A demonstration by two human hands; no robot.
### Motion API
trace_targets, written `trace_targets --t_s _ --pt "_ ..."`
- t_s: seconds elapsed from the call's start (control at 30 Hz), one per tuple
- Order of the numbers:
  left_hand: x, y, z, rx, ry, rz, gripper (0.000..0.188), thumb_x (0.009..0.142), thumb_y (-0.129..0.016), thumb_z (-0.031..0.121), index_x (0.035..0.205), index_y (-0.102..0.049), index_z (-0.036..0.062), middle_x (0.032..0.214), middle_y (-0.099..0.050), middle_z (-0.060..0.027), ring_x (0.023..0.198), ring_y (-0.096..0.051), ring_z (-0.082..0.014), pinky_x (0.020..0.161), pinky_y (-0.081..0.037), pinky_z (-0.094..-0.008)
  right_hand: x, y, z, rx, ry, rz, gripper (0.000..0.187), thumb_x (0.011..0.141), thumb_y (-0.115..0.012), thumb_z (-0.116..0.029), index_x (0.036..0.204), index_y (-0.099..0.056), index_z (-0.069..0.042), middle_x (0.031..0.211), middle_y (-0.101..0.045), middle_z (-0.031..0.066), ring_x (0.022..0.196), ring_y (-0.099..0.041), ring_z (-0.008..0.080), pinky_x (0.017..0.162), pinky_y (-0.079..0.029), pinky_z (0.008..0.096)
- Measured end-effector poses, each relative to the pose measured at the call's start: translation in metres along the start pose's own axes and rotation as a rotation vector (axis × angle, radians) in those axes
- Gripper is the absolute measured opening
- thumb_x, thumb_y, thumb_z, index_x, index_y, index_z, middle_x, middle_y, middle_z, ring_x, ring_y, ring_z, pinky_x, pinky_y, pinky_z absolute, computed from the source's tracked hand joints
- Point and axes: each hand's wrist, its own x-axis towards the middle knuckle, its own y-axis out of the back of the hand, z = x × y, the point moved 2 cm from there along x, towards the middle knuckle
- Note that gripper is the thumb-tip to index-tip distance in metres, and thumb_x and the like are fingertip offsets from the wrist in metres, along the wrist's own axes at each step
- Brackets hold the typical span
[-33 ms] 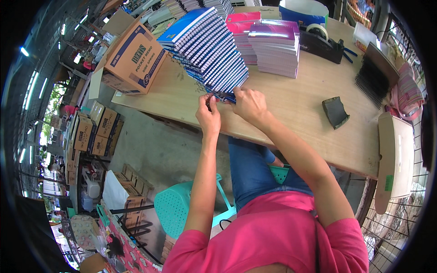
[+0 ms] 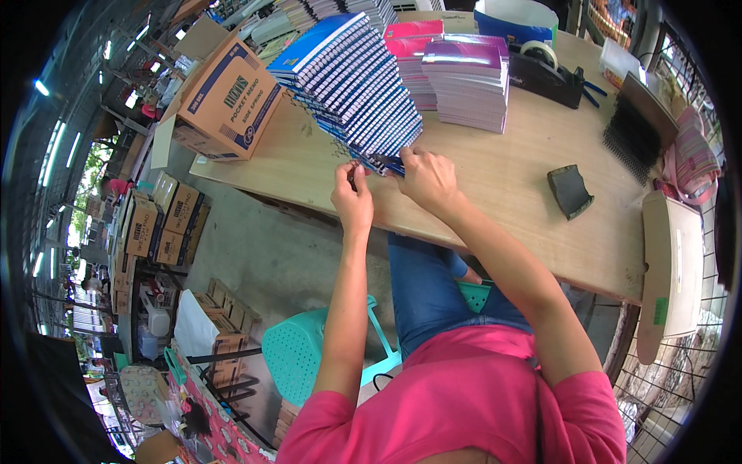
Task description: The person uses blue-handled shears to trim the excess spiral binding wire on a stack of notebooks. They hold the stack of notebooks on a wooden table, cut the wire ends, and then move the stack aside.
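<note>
A tall stack of spiral-bound notebooks (image 2: 352, 85) with blue covers leans near the front edge of the table, white wire bindings facing me. At its lowest corner, my left hand (image 2: 354, 199) is closed, thumb and fingers pinching a small dark piece that looks like a wire coil end. Just to the right, my right hand (image 2: 427, 179) is wrapped round a dark blue-handled tool, apparently pliers (image 2: 393, 164), whose tip points left toward the notebook bindings. The jaws are too small to make out. Loose dark wire curls (image 2: 338, 148) stick out left of the stack's base.
Pink and purple notebook stacks (image 2: 466, 85) stand behind, beside a tape dispenser (image 2: 545, 77). An open cardboard box (image 2: 224, 100) sits left. On the right lie a dark curved block (image 2: 570, 192), black wire coils (image 2: 630, 143) and a long carton (image 2: 671, 271). A turquoise stool (image 2: 294, 352) is below left.
My right hand and its tool have shifted slightly right, away from my left hand. My left hand has dipped a little.
</note>
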Motion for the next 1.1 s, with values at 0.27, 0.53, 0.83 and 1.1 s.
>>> trace_targets --t_s 0.27,0.53,0.83,1.1 --pt "0.005 0.004 -0.005 -0.229 0.063 -0.056 0.022 0.101 -0.056 0.017 0.113 -0.060 -0.0011 0.092 -0.068 -0.0044 0.061 -0.044 -0.0032 0.055 -0.037 -0.0205 -0.004 0.020 -0.014 -0.048 0.033 0.038 0.046 0.079 -0.075 -0.041 0.102 -0.061 -0.003 0.103 -0.064 0.0150 0.100 -0.063 0.0337 0.073 -0.049 0.0539" --pt "0.008 0.004 0.011 -0.172 0.068 -0.015 0.020 0.100 -0.058 0.015 0.108 -0.061 -0.0035 0.093 -0.069 -0.0087 0.087 -0.066 -0.0144 0.079 -0.049 -0.0294 0.004 0.010 -0.003 0.061 -0.078 -0.166 0.044 0.080 -0.075 -0.039 0.100 -0.062 -0.003 0.102 -0.064 0.0152 0.098 -0.064 0.0328 0.072 -0.051 0.0514" --pt "0.007 0.010 0.016 -0.104 0.079 -0.004 0.021 0.099 -0.060 0.015 0.110 -0.059 -0.0031 0.097 -0.068 -0.0089 0.086 -0.067 -0.0146 0.079 -0.051 -0.0294 0.000 0.024 -0.019 -0.078 0.057 0.070 0.046 0.078 -0.076 -0.041 0.103 -0.062 -0.005 0.101 -0.064 0.0137 0.097 -0.064 0.0336 0.070 -0.050 0.0509" --pt "0.010 0.011 0.010 -0.045 0.006 0.023 0.018 0.099 -0.059 0.013 0.108 -0.060 -0.0030 0.094 -0.069 -0.0091 0.086 -0.068 -0.0149 0.078 -0.051 -0.0290 -0.001 0.026 -0.023 -0.104 0.078 0.097 0.046 0.078 -0.076 -0.041 0.103 -0.062 -0.004 0.102 -0.064 0.0137 0.099 -0.064 0.0342 0.072 -0.049 0.0505"
